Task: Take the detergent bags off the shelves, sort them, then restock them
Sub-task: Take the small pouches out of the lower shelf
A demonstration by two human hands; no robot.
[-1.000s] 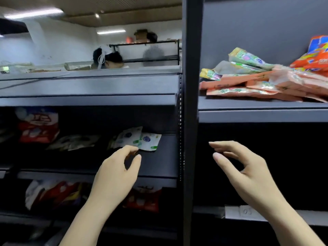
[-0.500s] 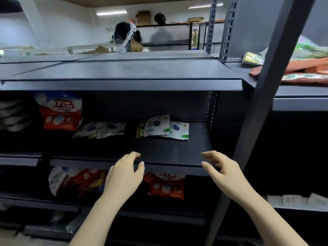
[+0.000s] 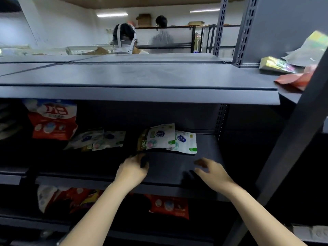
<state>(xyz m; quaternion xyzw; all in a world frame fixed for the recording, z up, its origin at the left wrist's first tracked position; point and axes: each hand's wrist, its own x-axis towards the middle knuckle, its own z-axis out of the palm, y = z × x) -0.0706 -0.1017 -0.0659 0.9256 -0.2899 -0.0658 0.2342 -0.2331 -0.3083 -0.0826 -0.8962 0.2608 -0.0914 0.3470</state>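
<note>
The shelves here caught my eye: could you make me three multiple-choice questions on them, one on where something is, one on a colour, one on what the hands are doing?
1. Where is the pile of white pouches that the hands reach toward?
A. On the top shelf
B. On the middle shelf
C. On the floor

2. What main colour is the big bag standing at the left of the middle shelf?
A. Red and white
B. Black
C. Purple

3. What is the right hand doing?
A. Gripping a pouch
B. Pressing on the top shelf
C. Hovering open over the shelf, holding nothing

Answers:
1 B, the pouches lie on the middle board, just beyond the left hand.
2 A, its front is red with a white top.
3 C, its fingers are spread and no pouch is in it.
</note>
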